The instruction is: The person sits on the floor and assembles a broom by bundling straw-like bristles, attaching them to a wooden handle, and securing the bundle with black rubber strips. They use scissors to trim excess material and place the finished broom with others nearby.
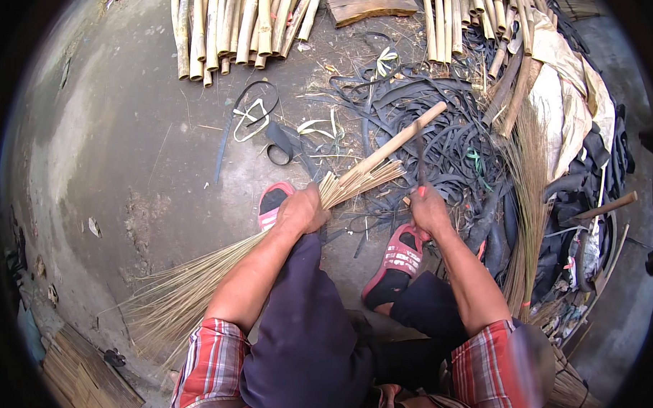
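Observation:
My left hand (304, 208) is closed around a bundle of thin broom sticks (365, 186). Their cut ends fan out toward the right, while the long wispy ends (193, 291) pass under my left forearm to the lower left. A thick bamboo stick (396, 144) lies along the bundle's upper side and slants up to the right. In my right hand (429, 211) is a dark-bladed knife (420, 157), pointing away from me. Its blade crosses the bamboo stick in view; whether they touch I cannot tell. Fingers hide most of the knife's handle.
Tangled black rubber strips (446, 135) cover the floor at the right. Bamboo poles (237, 27) lie at the far side, near a wooden block (372, 4). Another broom-stick bundle (528, 197) lies beside a pale sack (563, 88). My pink sandals (396, 255) are close to both hands.

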Tool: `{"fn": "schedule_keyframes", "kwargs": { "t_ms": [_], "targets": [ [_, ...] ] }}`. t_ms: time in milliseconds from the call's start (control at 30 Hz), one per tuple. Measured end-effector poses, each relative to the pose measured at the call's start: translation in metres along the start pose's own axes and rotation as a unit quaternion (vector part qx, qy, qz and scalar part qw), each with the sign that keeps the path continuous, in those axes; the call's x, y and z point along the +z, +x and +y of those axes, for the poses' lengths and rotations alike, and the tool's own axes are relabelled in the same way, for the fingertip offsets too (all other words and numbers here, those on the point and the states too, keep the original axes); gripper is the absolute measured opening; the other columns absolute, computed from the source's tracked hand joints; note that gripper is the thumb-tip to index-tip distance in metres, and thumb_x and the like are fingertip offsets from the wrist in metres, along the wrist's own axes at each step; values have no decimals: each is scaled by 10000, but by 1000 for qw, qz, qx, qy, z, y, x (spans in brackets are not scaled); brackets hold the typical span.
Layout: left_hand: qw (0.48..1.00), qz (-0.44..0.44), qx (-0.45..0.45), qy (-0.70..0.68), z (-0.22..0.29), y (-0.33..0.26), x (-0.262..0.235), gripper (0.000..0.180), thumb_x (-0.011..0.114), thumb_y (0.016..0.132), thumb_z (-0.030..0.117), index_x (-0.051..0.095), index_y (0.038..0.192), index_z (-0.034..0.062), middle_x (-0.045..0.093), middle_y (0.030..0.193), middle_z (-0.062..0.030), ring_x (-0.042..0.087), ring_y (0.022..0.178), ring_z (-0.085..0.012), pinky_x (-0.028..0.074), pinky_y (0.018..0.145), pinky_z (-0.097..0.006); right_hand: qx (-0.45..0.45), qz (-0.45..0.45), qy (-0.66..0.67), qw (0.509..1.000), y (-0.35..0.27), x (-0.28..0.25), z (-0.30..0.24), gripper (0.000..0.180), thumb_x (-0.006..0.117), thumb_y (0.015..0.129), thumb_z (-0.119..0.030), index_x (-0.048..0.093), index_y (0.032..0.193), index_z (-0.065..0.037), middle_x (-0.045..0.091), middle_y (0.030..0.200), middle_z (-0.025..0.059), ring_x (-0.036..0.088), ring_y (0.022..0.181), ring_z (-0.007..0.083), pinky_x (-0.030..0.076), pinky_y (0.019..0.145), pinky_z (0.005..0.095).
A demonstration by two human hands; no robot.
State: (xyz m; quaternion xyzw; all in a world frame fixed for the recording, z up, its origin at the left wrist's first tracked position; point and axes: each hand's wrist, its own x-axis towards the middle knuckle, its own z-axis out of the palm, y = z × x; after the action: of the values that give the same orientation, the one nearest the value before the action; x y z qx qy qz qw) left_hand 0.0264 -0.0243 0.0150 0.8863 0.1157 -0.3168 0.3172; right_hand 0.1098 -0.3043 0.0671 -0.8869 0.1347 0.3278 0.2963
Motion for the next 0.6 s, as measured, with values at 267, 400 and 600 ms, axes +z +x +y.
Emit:
{"fn": "schedule_keyframes", "kwargs": {
  "t_ms": [267, 400, 600],
  "targets": [
    [1000, -14, -13, -24, 4, 4, -3, 565, 774, 835, 270, 601, 1229, -96, 713, 1148, -346, 699, 1130, -472, 545, 997, -518, 7, -24, 9, 1000, -15, -3, -9, 314, 555, 1044, -258, 557, 1134, 42, 699, 1061, 355, 680, 986, 558, 521, 909, 604],
    [1000, 8, -3, -17, 1, 9, 1, 595, 789, 813, 277, 588, 1210, -118, 723, 1076, -349, 714, 1072, -479, 559, 953, -522, -175, -193, -289, 921, -26, 12, -12, 294, 563, 1035, -258, 569, 1159, 8, 705, 1036, 347, 681, 989, 556, 524, 902, 603],
    [1000, 7, -10, -25, -4, 13, 5, 624, 802, 815, 300, 578, 1221, -118, 722, 1088, -347, 710, 1086, -477, 560, 954, -518, -62, -54, -38, 996, -20, 12, -1, 346, 572, 1044, -302, 569, 1177, 17, 697, 909, 328, 677, 927, 546, 519, 831, 592]
  ]
}}
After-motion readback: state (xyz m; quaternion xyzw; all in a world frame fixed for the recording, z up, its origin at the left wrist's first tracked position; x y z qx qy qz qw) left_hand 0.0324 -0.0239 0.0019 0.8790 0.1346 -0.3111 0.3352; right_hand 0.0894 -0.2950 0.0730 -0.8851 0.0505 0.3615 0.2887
